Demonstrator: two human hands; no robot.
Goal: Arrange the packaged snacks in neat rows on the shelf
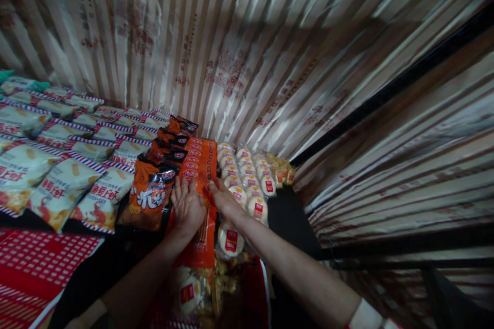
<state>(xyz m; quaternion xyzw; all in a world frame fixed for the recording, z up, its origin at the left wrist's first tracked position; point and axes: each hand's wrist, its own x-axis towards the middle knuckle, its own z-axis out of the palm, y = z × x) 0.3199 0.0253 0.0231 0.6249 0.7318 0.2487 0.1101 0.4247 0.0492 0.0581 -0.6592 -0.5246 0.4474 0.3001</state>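
Note:
A row of orange snack packets (201, 162) runs away from me on a dark shelf. My left hand (188, 204) lies flat on the nearest orange packet, fingers stretched forward. My right hand (221, 197) rests beside it on the right edge of the same row, its fingers closed around the packet's edge. To the left stands a row of orange-and-black bags (150, 196). To the right lie clear packets of round white cakes with red labels (247, 175).
White snack bags with red-and-blue striped edges (62, 185) fill the shelf at the left. A striped shiny curtain (239, 41) hangs behind. More cake packets (189, 290) sit near me, by a red-and-white patterned box (34, 262). A dark frame (386, 92) crosses the right.

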